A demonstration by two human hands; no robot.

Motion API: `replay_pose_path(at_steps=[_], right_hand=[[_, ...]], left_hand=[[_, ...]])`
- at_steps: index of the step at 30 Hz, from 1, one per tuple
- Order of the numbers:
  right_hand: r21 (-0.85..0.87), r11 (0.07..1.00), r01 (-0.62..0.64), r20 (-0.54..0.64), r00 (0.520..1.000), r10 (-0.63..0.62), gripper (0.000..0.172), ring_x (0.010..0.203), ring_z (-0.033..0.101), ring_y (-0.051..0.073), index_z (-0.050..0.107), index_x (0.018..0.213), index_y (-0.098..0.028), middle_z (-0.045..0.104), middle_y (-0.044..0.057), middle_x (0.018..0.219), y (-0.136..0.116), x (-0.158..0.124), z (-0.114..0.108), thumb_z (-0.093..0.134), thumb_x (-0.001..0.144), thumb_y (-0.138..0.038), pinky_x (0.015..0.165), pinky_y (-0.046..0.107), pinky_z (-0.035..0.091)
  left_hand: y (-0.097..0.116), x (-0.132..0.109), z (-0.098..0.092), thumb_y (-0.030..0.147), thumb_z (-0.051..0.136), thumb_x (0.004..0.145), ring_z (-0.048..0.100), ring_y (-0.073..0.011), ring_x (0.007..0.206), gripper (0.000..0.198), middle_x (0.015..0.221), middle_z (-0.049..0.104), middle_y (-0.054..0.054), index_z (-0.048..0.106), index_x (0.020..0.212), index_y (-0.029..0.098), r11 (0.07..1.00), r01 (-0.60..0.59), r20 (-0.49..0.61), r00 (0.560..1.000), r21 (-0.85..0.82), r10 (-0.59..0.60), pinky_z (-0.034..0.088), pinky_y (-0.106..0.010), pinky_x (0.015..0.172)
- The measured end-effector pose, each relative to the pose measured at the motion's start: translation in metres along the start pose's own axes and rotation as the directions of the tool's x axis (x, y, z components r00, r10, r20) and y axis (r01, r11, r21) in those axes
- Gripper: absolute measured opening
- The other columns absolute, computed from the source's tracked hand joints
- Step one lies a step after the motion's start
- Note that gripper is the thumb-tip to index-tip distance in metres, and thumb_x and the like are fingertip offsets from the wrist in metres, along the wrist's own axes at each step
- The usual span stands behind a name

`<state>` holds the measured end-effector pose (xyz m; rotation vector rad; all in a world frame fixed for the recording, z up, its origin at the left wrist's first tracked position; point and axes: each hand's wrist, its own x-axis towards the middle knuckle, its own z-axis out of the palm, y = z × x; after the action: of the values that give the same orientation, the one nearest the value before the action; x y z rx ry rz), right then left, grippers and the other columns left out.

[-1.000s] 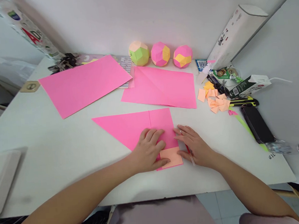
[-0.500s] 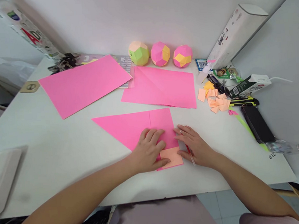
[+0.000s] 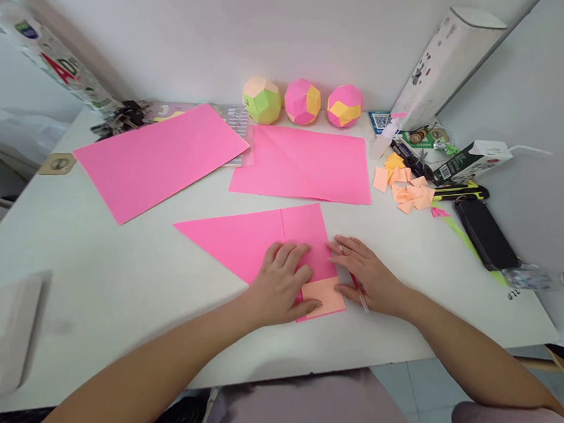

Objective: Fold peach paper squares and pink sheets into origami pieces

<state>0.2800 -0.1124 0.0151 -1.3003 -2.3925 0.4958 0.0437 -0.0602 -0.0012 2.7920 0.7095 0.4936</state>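
Note:
A folded pink sheet (image 3: 245,238) lies on the white table (image 3: 122,304) in front of me, with a small orange square of paper (image 3: 323,296) on its near right corner. My left hand (image 3: 278,284) lies flat on the pink sheet, fingers spread, its thumb at the orange square's left edge. My right hand (image 3: 366,275) rests flat at the sheet's right edge, touching the orange square. A thin red pen (image 3: 359,293) lies under the right hand's palm.
Two more pink sheets (image 3: 159,158) (image 3: 307,164) lie farther back. Three paper balls (image 3: 302,101) stand by the wall. At right are orange paper scraps (image 3: 405,187), a utility knife (image 3: 458,193), a black phone (image 3: 485,234), a carton (image 3: 470,161) and a white box (image 3: 442,66). Keys (image 3: 120,117) lie back left.
Both hands stay as they were. The pale object at the far left edge of the table has shifted slightly leftward in view.

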Motion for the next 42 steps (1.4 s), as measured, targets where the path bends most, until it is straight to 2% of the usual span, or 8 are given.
replay_pose_path(at_steps=[5,15,42], right_hand=[[0.009,1.000,-0.003,0.002,1.000,0.003,0.038,0.139,0.027,0.025,0.048,0.124,-0.020,0.047,0.013,0.140,0.0000,0.0003,-0.0003,0.054,0.088,-0.031,0.110,0.055,0.030],[-0.005,1.000,0.005,-0.004,1.000,-0.005,0.037,0.139,0.028,0.026,0.048,0.122,-0.019,0.047,0.012,0.140,-0.0004,0.0005,0.0001,0.055,0.087,-0.030,0.111,0.054,0.031],[-0.024,1.000,0.016,-0.006,1.000,-0.016,0.037,0.139,0.028,0.026,0.048,0.121,-0.016,0.047,0.014,0.140,0.0001,-0.0004,0.0009,0.056,0.088,-0.029,0.111,0.053,0.031]], left_hand=[[-0.0001,-0.0001,-0.0001,0.060,0.047,0.081,0.040,-0.0350,0.108,0.044,0.125,0.047,-0.020,0.058,0.085,0.017,1.000,0.002,0.001,1.000,0.005,-0.002,0.033,-0.056,0.091],[0.0020,0.0017,-0.0045,0.051,0.050,0.083,0.040,-0.0332,0.107,0.035,0.128,0.044,-0.018,0.057,0.077,0.018,0.997,-0.078,-0.023,0.997,0.007,0.078,0.035,-0.054,0.091],[-0.0006,0.0012,-0.0052,0.050,0.050,0.084,0.040,-0.0337,0.109,0.034,0.130,0.043,-0.017,0.056,0.081,0.017,0.998,-0.043,0.045,0.998,-0.044,0.045,0.031,-0.054,0.094]])
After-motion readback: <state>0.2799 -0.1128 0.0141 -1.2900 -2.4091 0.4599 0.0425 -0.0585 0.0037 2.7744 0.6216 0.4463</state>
